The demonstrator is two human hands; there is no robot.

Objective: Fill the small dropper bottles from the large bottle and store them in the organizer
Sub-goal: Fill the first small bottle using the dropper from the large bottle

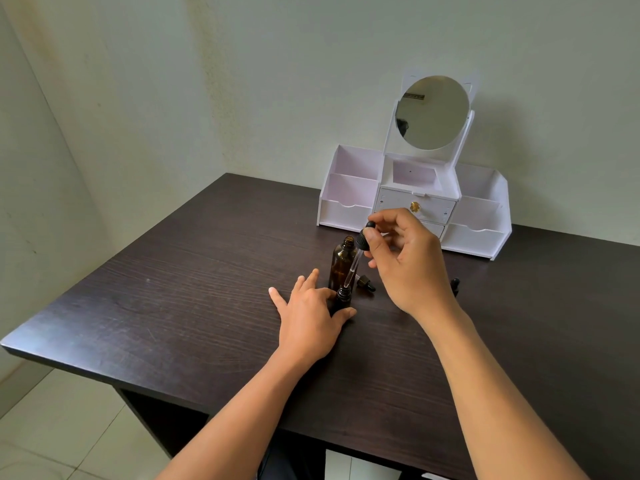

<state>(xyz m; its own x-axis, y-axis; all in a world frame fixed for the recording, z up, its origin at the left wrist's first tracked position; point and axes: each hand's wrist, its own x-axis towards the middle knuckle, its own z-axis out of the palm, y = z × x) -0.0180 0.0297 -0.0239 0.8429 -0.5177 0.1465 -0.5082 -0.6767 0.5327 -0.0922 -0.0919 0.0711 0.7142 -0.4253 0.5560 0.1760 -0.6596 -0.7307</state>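
Dark wood-grain worktop (173, 306), seen from above and in front. A white organizer (349, 211) with a round mirror stands at its far edge, its open compartments holding no bottles that can be seen.

The large amber bottle (341, 268) stands upright and uncapped near the middle, well apart from the organizer. The left hand (306, 320) rests on the worktop. Its thumb and forefinger curl round the small dropper bottle (343, 299) and its other fingers are spread flat. This small bottle stands upright, just in front of the large one, mouth open.

The right hand (408, 261) is raised to the right of both bottles and pinches the bulb end of a dropper (358, 254) between thumb and forefinger, the other fingers loosely curled.

The dropper's long axis is tilted, bulb up and to the right, glass tip down and to the left, just above the small bottle's mouth. Judged step: delivering liquid, with the tip needing to stay over that mouth.

A loose dropper cap (366, 283) lies on its side just right of the bottles.
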